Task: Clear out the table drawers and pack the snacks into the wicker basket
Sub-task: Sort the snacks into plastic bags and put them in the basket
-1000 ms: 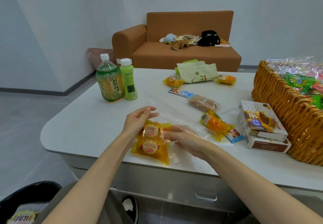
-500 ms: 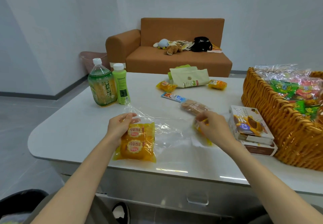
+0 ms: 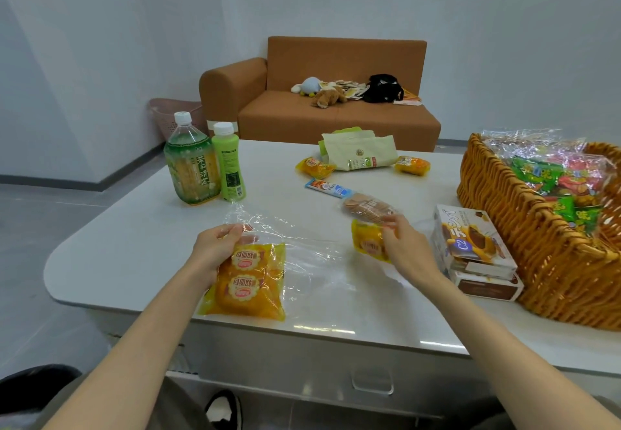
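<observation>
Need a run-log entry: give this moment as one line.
left-hand grip: clear bag | right-hand grip: yellow cake packet | wicker basket: holds snacks

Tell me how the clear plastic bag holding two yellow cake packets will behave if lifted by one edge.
Likely floppy: the clear plastic bag lies crumpled on the white table. Its two yellow cake packets would probably slide to the low end. Probably light: the left hand holds it by fingertips.
</observation>
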